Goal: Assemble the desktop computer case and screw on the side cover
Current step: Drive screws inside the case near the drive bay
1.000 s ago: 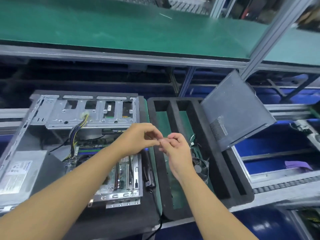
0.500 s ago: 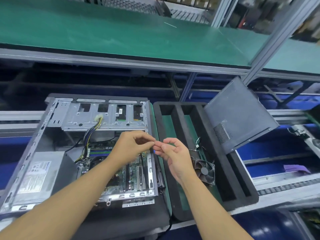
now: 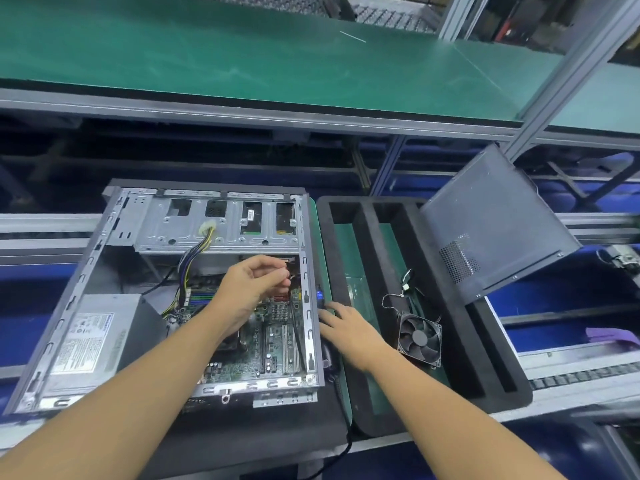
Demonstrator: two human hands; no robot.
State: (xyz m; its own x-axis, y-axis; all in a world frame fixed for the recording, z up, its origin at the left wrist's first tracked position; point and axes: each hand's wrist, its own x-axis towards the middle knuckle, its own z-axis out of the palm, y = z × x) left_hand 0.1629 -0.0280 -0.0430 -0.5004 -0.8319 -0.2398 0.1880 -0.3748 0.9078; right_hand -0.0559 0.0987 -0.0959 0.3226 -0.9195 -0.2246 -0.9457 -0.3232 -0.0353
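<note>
Steel side cover: thin, light, stiff, sharp-edged; judged best gripped at opposite edges. Left hand pinched, contents indiscernible; right hand flat on dark tool.

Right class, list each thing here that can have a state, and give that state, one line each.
Computer case, on its side, open, cover off.
Side cover, detached, propped tilted at the foam tray.
Fan, loose in the foam tray, unmounted.
Left hand, fingers curled in a pinch; contents unclear.
Right hand, fingers straight, touching a dark tool.
</note>
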